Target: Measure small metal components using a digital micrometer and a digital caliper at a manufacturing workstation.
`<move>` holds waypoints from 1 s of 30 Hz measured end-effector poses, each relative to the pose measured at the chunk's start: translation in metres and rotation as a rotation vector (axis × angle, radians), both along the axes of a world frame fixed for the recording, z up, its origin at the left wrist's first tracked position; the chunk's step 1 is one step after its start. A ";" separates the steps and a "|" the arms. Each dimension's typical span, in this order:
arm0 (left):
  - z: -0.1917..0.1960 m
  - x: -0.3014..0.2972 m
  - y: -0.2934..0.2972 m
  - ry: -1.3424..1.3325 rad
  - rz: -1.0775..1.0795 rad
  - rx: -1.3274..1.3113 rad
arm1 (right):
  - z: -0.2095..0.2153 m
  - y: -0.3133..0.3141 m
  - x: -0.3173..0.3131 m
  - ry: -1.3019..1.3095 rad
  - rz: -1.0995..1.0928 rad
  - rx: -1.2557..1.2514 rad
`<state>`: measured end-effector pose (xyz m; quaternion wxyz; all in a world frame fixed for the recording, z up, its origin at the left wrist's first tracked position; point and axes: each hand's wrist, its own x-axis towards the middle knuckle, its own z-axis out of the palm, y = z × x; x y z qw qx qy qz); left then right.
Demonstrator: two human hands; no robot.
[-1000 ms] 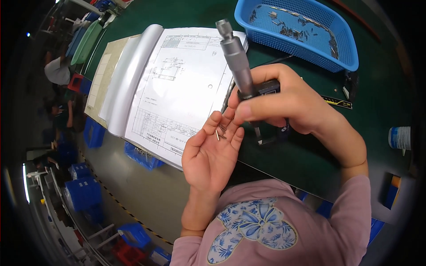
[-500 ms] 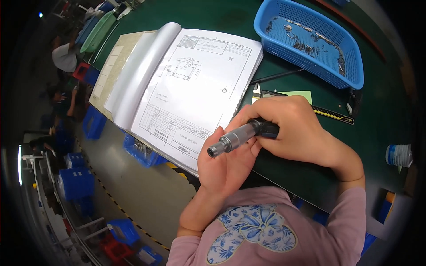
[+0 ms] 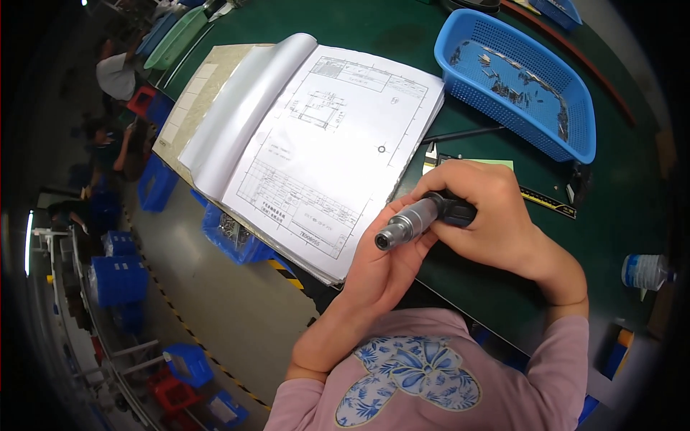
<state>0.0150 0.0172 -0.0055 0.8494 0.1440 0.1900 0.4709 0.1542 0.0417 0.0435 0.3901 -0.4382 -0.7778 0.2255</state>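
Note:
A micrometer [image 3: 411, 223] with a silvery barrel and a black frame is gripped in my right hand [image 3: 492, 219], its thimble end pointing toward the lower left. Close beneath the barrel, my left hand [image 3: 368, 276] is turned palm up with its fingers curled in toward the frame. The micrometer and my right hand hide those fingertips and whatever may be between them. Beyond both hands lies an open binder of drawings [image 3: 345, 136]. A small ring [image 3: 382, 149] shows on its page. A caliper [image 3: 546, 201] lies partly behind my right hand.
A blue perforated basket [image 3: 516, 121] holding many small metal pieces stands at the far right of the green table [image 3: 503, 294]. A black pen-like rod [image 3: 467, 134] lies before it. A white bottle [image 3: 642, 271] is at the right. Blue bins [image 3: 118, 280] and people occupy the left side.
Both hands and the micrometer have shifted slightly right in the picture. The view has also shifted, moving the binder and basket rightward. My right hand keeps its grip.

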 end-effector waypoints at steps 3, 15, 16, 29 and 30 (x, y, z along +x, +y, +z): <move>-0.001 0.002 -0.001 0.004 0.001 -0.054 | 0.001 -0.001 0.002 0.038 0.009 0.000; -0.003 -0.003 0.000 0.084 -0.123 0.153 | 0.012 0.014 0.017 1.206 0.156 -1.126; -0.001 -0.002 -0.001 0.082 -0.137 0.173 | 0.010 0.015 0.018 1.211 0.149 -1.124; 0.001 -0.005 -0.003 0.076 -0.237 0.129 | 0.004 0.017 0.021 1.286 0.220 -1.158; 0.001 -0.005 -0.003 0.076 -0.239 0.129 | 0.003 0.018 0.021 1.274 0.226 -1.152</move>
